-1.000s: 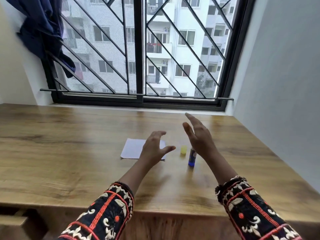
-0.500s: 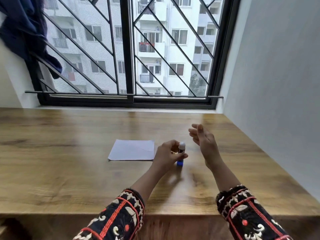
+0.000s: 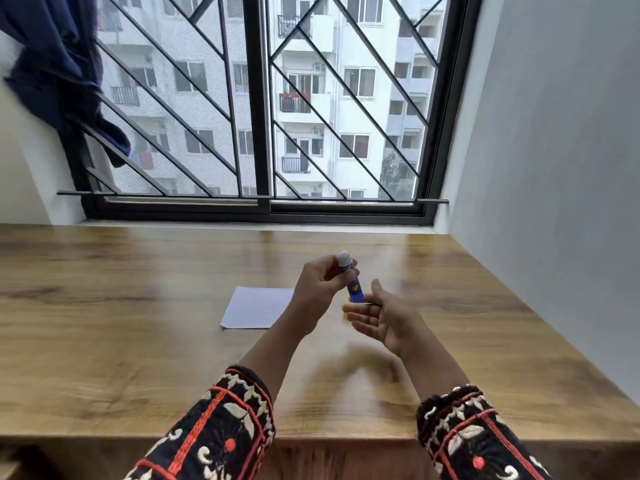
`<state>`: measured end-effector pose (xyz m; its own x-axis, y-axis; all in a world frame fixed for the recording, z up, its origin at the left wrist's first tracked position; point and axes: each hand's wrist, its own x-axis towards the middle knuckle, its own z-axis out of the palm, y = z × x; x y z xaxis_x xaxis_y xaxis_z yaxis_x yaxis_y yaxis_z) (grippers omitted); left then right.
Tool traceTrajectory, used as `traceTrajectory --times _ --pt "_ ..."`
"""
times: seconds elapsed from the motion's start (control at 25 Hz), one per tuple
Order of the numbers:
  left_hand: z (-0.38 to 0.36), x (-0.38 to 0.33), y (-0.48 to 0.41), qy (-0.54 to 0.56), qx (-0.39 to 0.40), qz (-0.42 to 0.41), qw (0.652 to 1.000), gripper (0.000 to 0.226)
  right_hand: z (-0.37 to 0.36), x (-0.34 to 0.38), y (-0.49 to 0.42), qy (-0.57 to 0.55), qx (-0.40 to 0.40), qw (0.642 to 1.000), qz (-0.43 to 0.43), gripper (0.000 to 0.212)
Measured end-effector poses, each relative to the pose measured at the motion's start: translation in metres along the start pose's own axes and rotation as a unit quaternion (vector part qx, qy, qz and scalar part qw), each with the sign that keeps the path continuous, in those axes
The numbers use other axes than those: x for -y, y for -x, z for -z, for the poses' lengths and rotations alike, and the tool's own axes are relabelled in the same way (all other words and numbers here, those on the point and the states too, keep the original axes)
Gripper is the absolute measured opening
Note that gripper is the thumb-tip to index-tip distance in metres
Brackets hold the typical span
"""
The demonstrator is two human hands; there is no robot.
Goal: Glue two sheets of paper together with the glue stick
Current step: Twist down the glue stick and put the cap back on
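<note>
My left hand [image 3: 317,289] grips a blue glue stick [image 3: 355,292] near its uncapped white tip and holds it upright above the wooden table [image 3: 138,341]. Just below and to the right, my right hand [image 3: 384,322] is open with its palm turned left and its fingertips at the stick's lower end. A small yellowish patch [image 3: 345,310] shows at those fingertips, too blurred to identify. White paper [image 3: 258,306] lies flat on the table left of my left wrist; whether it is one sheet or two stacked is not visible.
The table ends at a window sill [image 3: 242,225] with a black barred window behind it. A grey wall [image 3: 554,168] closes off the right side. A dark blue cloth [image 3: 52,64] hangs at the upper left. The table's front edge is near my sleeves.
My left hand took hold of the glue stick standing on the table and lifted it. My right hand came down and in, under the stick. The yellow cap is now mostly hidden.
</note>
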<state>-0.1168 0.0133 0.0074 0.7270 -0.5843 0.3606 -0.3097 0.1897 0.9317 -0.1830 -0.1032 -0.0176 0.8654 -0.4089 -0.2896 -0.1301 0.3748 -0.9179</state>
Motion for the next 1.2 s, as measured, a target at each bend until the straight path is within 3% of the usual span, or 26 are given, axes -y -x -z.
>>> traceTrajectory --times 0.12,0.4,0.6,0.72,0.92,1.04,1.2 --pt "0.009 -0.006 -0.001 -0.008 0.008 -0.01 1.0 0.023 -0.01 0.001 -0.003 -0.05 0.044 0.997 -0.028 0.052" --pt "0.024 -0.019 -0.001 0.013 -0.017 -0.03 0.999 0.015 -0.033 0.002 -0.004 -0.189 0.135 0.972 -0.044 0.035" --pt "0.029 -0.021 -0.001 0.054 -0.076 -0.049 0.994 0.016 -0.045 0.002 -0.005 -0.265 0.163 0.95 0.007 0.016" --pt "0.033 -0.023 -0.001 0.039 -0.06 -0.074 0.995 0.013 -0.047 0.003 -0.002 -0.269 0.179 0.945 0.042 0.021" --pt "0.037 -0.029 0.002 0.015 -0.026 -0.095 0.995 0.016 -0.049 0.004 -0.004 -0.2 0.154 0.967 -0.04 0.047" --pt "0.037 -0.029 0.002 0.004 -0.021 -0.095 0.995 0.018 -0.051 0.005 -0.003 -0.228 0.173 0.957 -0.05 0.038" --pt "0.037 -0.029 0.001 0.029 -0.073 -0.093 0.993 0.022 -0.054 0.004 -0.004 -0.269 0.196 0.943 -0.022 0.022"
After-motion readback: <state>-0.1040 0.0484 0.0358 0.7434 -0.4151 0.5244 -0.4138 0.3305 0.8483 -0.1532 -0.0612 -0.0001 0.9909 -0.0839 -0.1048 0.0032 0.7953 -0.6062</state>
